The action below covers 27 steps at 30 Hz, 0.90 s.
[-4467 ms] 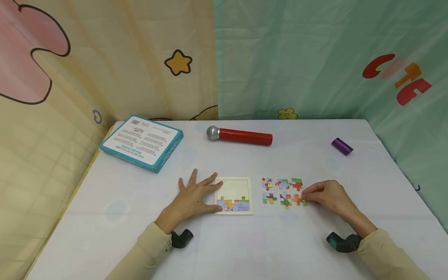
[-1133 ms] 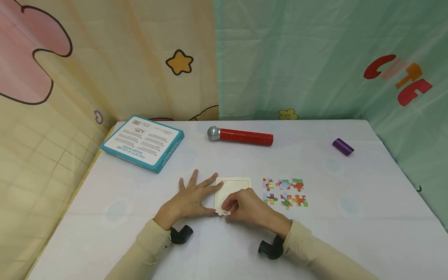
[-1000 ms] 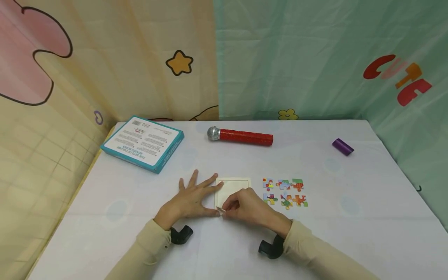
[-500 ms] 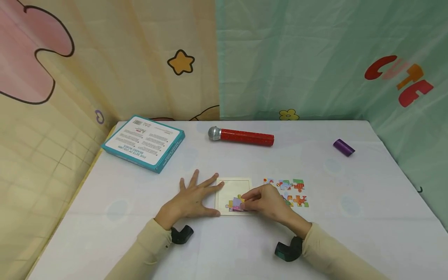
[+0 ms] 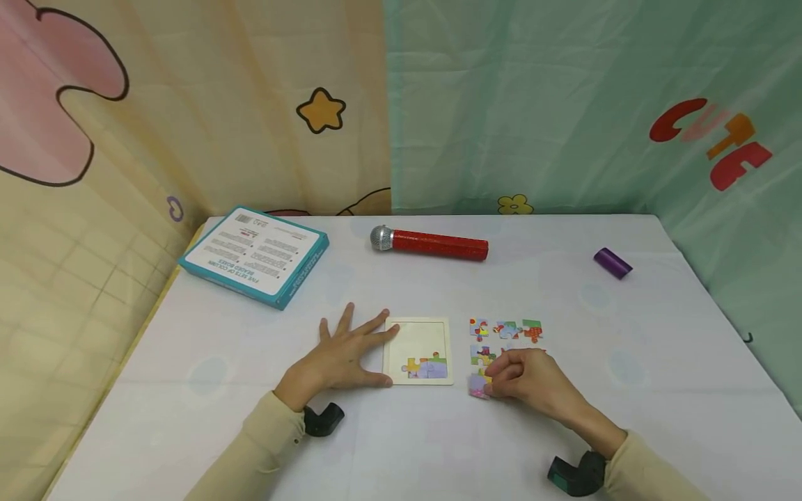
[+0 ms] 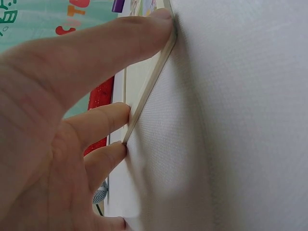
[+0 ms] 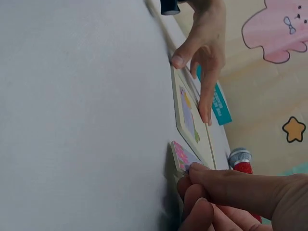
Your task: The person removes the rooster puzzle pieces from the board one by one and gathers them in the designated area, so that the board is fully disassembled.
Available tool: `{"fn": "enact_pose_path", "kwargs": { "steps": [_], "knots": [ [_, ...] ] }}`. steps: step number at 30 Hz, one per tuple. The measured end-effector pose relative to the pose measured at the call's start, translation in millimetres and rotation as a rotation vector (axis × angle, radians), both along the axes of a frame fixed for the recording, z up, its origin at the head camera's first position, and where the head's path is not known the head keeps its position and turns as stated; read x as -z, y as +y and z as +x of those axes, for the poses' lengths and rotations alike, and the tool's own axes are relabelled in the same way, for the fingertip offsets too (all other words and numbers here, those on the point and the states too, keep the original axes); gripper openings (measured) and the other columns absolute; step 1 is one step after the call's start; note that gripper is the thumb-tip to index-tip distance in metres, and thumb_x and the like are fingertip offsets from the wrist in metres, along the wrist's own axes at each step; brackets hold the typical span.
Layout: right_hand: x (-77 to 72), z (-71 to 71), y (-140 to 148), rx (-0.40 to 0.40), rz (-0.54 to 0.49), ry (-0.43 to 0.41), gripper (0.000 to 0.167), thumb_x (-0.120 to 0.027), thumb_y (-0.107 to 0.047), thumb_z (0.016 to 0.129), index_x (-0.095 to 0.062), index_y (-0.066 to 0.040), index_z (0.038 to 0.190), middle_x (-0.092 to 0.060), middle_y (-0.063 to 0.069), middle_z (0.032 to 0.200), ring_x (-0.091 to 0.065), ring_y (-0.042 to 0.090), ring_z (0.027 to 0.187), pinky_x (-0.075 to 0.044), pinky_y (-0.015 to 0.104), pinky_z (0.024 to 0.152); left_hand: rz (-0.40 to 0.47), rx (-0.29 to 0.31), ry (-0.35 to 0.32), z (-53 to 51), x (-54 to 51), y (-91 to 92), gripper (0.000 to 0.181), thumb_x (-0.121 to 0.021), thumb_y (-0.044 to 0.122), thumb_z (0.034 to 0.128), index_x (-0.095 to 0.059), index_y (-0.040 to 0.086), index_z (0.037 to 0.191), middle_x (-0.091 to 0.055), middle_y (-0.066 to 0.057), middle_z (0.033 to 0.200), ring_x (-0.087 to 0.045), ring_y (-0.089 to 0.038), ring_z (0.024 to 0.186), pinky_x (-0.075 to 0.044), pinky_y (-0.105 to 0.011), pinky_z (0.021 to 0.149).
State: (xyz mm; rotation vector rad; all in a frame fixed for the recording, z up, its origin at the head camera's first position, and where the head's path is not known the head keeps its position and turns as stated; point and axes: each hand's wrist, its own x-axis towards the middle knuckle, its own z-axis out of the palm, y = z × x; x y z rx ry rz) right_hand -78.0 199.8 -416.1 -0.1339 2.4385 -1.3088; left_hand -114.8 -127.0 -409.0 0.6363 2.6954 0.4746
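Between the thumb and fingers of my right hand [image 5: 532, 381] is a lilac puzzle piece [image 5: 478, 385] with pink flowers, just below the loose puzzle pieces. The right wrist view shows that puzzle piece [image 7: 183, 156] tilted by the near corner of the puzzle frame. My left hand [image 5: 338, 358] lies spread, its fingertips and thumb touching the left rim of the pale square puzzle frame [image 5: 416, 319]. Two joined pieces [image 5: 427, 367] sit in the frame's lower right. Several loose puzzle pieces [image 5: 507, 330] lie in rows right of the frame, some partly hidden by my right hand.
A red microphone [image 5: 438, 245] lies behind the frame. At the back left is a teal-edged box [image 5: 253, 254], and a purple cylinder [image 5: 612, 263] lies at the back right. Black wrist cameras [image 5: 576, 475] sit on both wrists.
My right hand has lifted the lilac piece from the frame's lower left corner and carried it right, out of the frame. My left hand has stayed on the rim.
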Motion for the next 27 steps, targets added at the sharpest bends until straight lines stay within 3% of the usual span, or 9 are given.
{"fn": "enact_pose_path", "kwargs": {
  "steps": [14, 27],
  "knots": [
    [1.5, -0.7, 9, 0.023, -0.006, -0.012, 0.014, -0.081, -0.013, 0.079, -0.073, -0.005, 0.088, -0.071, 0.002, 0.072, -0.061, 0.017, 0.059, -0.05, 0.027, 0.053, 0.004, -0.002, 0.005, 0.7, 0.3, 0.0, 0.083, -0.078, 0.054, 0.0768, -0.045, 0.029, 0.149, -0.023, 0.004, 0.162, 0.002, -0.05, 0.146, 0.0, -0.081, 0.101],
    [-2.8, 3.8, -5, 0.079, 0.132, 0.085, 0.008, -0.082, -0.011, 0.076, -0.076, -0.012, 0.081, -0.07, -0.004, 0.07, -0.063, 0.01, 0.066, -0.049, 0.023, 0.058, 0.008, -0.006, 0.007, 1.3, -0.3, -0.4, 0.084, -0.078, 0.055, 0.0766, -0.044, 0.03, 0.149, -0.022, 0.005, 0.162, 0.003, -0.05, 0.146, 0.001, -0.08, 0.101]
  ]
}}
